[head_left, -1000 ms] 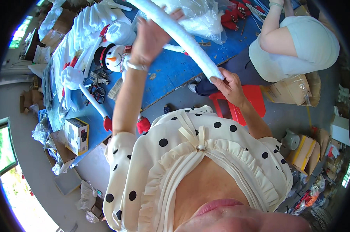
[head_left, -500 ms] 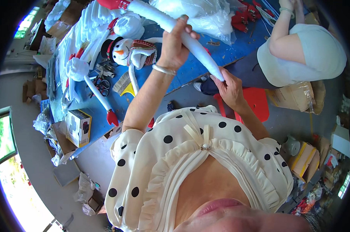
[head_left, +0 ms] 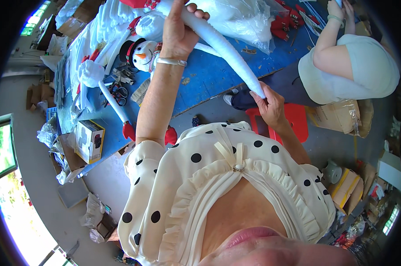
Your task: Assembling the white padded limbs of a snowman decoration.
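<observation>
A long white plush tube (head_left: 230, 54), like a doll's stuffed limb, slants across the blue table's near edge. Its upper end meets a red piece at the top of the view. My left hand (head_left: 179, 37) is wrapped around it near that end. At the tapered lower tip, my right hand (head_left: 271, 106) pinches the plush between thumb and fingers. Behind my left wrist lies a snowman doll (head_left: 143, 56) with a black hat and orange nose, its body partly hidden by my arm. Another white plush limb (head_left: 113, 102) with a red mitten lies left of my forearm.
On the blue table (head_left: 196, 95) are scissors (head_left: 120, 94), a brush (head_left: 140, 91), a boxed item (head_left: 89, 141) and a clear plastic bag (head_left: 238, 22) of white material. Another person (head_left: 342, 66) sits at the right. A red stool (head_left: 293, 124) stands beyond my right forearm.
My left hand has moved up and left, nearer the tube's red end. My right hand has shifted slightly right and down with the tip. My left forearm now covers the brush's yellow handle.
</observation>
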`<state>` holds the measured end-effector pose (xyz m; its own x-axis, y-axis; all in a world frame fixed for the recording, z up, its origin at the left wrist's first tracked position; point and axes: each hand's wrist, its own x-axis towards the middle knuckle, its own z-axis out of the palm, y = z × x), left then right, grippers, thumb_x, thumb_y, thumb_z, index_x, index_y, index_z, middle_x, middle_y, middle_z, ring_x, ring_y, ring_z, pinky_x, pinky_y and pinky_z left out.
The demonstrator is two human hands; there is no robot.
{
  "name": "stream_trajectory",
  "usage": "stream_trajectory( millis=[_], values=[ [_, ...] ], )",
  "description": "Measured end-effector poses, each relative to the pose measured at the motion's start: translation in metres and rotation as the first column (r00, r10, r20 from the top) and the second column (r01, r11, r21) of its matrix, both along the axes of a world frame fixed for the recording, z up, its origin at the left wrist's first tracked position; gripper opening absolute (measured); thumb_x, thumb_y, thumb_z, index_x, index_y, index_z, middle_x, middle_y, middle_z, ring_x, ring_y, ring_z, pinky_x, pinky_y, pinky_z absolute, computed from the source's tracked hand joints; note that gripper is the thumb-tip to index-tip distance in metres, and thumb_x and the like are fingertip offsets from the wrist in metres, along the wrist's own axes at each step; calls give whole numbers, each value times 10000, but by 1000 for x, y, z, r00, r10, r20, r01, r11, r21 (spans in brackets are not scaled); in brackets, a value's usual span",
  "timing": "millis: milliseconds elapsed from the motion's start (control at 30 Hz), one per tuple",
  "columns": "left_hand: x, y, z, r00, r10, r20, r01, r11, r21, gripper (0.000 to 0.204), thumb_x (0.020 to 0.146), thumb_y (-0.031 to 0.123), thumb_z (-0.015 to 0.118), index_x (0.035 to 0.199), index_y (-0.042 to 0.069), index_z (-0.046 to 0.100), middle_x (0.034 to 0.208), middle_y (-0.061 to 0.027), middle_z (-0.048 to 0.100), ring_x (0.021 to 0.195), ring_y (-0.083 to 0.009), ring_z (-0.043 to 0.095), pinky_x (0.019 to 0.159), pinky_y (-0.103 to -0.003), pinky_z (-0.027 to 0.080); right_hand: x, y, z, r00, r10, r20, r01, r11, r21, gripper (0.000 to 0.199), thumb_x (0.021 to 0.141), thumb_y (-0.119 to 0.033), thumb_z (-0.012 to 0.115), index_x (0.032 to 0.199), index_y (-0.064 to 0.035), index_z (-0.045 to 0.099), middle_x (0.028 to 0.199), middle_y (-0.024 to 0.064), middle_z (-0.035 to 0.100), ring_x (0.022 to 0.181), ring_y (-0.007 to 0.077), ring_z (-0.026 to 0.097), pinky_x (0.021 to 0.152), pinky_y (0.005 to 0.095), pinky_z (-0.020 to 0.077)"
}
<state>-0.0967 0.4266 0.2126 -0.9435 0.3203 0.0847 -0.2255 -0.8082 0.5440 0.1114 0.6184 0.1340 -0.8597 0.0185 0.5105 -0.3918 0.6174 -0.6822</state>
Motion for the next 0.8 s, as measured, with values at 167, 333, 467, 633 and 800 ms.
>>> stream_trajectory(
  millis=[167, 333, 467, 633, 800],
  values=[
    [-2, -13, -1, 996, -75, -54, 79, 993, 83, 306, 915, 375, 535, 1033, 93, 540, 810, -24, 565, 762, -192, 564, 768, -360, 470, -12, 11, 10, 999, -10, -32, 14, 995, 102, 217, 811, -71, 662, 1003, -7, 584, 846, 162, 639, 691, 311, 635, 585, 329, 507],
    [28, -30, -34, 959, -193, -209, 130, 950, -282, 801, 889, 637, 339, 1372, 2, 280, 1344, -180, 415, 1255, -317, 392, 1034, -477, 307, -26, 21, 13, 997, -33, -76, 46, 984, 170, 210, 813, -89, 659, 991, -10, 578, 820, 157, 631, 662, 310, 628, 557, 339, 499],
    [57, -54, -44, 889, -312, -334, -108, 566, -817, 525, 894, 418, 558, 1196, -12, 533, 1113, -115, 614, 1048, -190, 567, 929, -333, 433, -38, 23, 10, 991, -51, -120, 76, 974, 214, 225, 818, -121, 664, 995, -13, 576, 810, 147, 636, 649, 298, 635, 548, 340, 501],
    [75, -60, -5, 465, -396, -792, -770, 260, -582, 314, 755, 167, 728, 1044, 69, 652, 931, -58, 664, 869, -162, 624, 783, -260, 470, -64, 6, 3, 989, 51, -137, -15, 967, 254, 257, 810, -126, 672, 1018, -7, 578, 834, 144, 650, 665, 290, 645, 552, 343, 507],
    [84, -31, 5, -53, -698, -714, -996, 88, -13, 552, 705, 196, 722, 1214, 110, 526, 967, -47, 643, 882, -169, 626, 825, -293, 444, -88, -28, 19, 963, 206, -173, -126, 913, 389, 291, 793, -119, 680, 1037, 2, 577, 833, 142, 657, 675, 289, 646, 566, 354, 518]
  ],
)
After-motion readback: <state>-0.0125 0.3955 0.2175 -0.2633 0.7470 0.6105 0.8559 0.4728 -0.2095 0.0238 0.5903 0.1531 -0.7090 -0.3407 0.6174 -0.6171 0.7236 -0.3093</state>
